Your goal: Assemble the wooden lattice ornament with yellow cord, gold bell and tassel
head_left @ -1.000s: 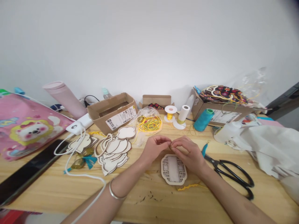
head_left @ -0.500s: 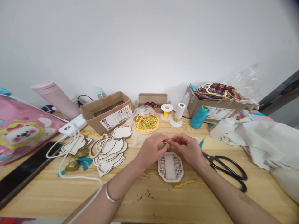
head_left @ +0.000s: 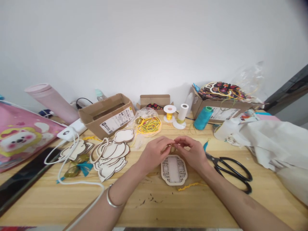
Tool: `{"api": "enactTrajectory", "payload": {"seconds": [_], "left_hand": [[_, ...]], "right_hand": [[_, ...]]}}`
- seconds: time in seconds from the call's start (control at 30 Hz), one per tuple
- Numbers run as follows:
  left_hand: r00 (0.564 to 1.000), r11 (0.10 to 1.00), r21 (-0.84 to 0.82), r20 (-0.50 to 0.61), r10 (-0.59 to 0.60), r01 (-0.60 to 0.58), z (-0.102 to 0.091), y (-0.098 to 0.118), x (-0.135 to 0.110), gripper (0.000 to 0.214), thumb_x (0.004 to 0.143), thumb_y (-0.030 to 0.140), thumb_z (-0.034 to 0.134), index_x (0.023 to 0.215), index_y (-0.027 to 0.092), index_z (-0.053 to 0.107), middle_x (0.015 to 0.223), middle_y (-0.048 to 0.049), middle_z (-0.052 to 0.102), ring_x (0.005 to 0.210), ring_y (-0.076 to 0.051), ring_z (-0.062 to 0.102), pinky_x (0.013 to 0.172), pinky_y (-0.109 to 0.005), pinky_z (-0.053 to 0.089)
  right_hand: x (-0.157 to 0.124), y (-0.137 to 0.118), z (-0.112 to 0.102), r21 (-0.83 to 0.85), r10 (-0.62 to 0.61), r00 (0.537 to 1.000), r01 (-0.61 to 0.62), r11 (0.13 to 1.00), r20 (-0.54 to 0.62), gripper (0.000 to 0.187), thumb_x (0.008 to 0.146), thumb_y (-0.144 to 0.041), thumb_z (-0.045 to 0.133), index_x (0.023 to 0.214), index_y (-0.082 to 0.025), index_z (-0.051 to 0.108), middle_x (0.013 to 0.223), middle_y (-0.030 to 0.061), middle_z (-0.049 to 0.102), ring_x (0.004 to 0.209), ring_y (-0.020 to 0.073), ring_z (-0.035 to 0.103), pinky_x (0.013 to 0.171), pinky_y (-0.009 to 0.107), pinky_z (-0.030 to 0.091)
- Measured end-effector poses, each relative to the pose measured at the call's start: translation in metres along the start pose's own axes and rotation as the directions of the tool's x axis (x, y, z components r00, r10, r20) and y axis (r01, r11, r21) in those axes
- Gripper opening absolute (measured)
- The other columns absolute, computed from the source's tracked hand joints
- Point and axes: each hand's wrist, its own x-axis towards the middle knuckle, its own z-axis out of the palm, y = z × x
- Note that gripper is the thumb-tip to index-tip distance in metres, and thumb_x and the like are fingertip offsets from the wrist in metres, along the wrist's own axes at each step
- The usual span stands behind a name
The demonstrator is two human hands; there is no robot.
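Note:
My left hand (head_left: 155, 154) and my right hand (head_left: 191, 154) meet above the table, their fingertips pinching a small golden loop (head_left: 171, 147). It is partly hidden by my fingers, so its exact form is unclear. Just below my hands lies a carved wooden lattice frame (head_left: 173, 170), which neither hand touches. A wavy yellow cord (head_left: 191, 186) lies below my right hand. Black-handled scissors (head_left: 231, 170) sit to the right, with a teal tassel (head_left: 205, 146) near their blades. Stacked wooden cut-outs (head_left: 110, 160) lie left of my left hand.
Behind my hands are a bag of yellow-green cord (head_left: 149, 125), a yellow spool (head_left: 169, 113), a teal thread cone (head_left: 202, 118) and cardboard boxes (head_left: 106, 115). A white cable (head_left: 72, 160) lies at left, a pink bag (head_left: 21, 138) beyond it, and white cloth (head_left: 271, 144) at right.
The whole scene has shifted slightly left and up in the picture. My hands stay together above the lattice frame, with the small loop still pinched between them.

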Motion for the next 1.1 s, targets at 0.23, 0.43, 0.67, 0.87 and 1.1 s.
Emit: {"api": "enactTrajectory", "payload": {"seconds": [0.23,0.43,0.67,0.87,1.1], "left_hand": [[0.998,0.997,0.060,-0.037,0.052,-0.050,0.0046,-0.0032,-0.0012,0.018,0.080,0.013,0.046,0.093,0.018,0.058,0.088,-0.0047,0.063,0.081,-0.013,0.058,0.073,-0.026,0.047],[0.994,0.991,0.099,-0.053,0.098,-0.092,0.0052,-0.0042,-0.0012,0.017,0.082,0.016,0.046,0.092,0.017,0.059,0.087,-0.0052,0.062,0.080,-0.012,0.057,0.072,-0.025,0.047],[0.994,0.993,0.085,-0.065,0.092,-0.086,0.0031,-0.0048,0.0003,0.015,0.081,0.018,0.048,0.085,0.015,0.062,0.084,-0.0053,0.063,0.077,-0.012,0.057,0.070,-0.024,0.048],[0.992,0.981,0.156,-0.027,0.120,-0.114,0.0019,-0.0059,0.0000,0.013,0.081,0.017,0.049,0.083,0.016,0.062,0.082,-0.0047,0.063,0.076,-0.013,0.056,0.069,-0.025,0.047],[0.999,0.991,0.131,-0.031,0.041,-0.036,0.0013,-0.0033,-0.0014,0.012,0.081,0.018,0.046,0.081,0.017,0.058,0.083,-0.0039,0.060,0.078,-0.013,0.054,0.071,-0.025,0.044]], "right_hand": [[0.0001,-0.0001,0.0008,0.022,0.045,0.999,-0.045,0.999,-0.025,0.014,0.067,-0.025,0.059,0.078,-0.016,0.063,0.071,0.0039,0.066,0.057,0.0122,0.056,0.054,0.025,0.047],[0.0002,0.0020,-0.0001,-0.002,-0.022,1.000,0.022,1.000,-0.020,0.014,0.068,-0.022,0.058,0.080,-0.018,0.063,0.075,0.0039,0.067,0.061,0.0134,0.060,0.056,0.025,0.049],[0.0001,-0.0006,-0.0014,-0.005,-0.033,0.999,0.033,0.999,0.012,0.017,0.068,-0.019,0.058,0.085,-0.017,0.063,0.076,0.0048,0.067,0.065,0.0141,0.062,0.059,0.025,0.051],[0.0002,-0.0004,-0.0025,0.022,0.019,0.998,-0.020,1.000,0.057,0.021,0.069,-0.020,0.058,0.089,-0.017,0.062,0.075,0.0044,0.068,0.065,0.0147,0.064,0.062,0.027,0.052],[-0.0016,-0.0034,-0.0032,0.120,0.115,0.991,-0.123,0.985,0.072,0.025,0.068,-0.025,0.059,0.091,-0.015,0.062,0.076,0.0059,0.069,0.070,0.0167,0.065,0.064,0.028,0.053]]}}
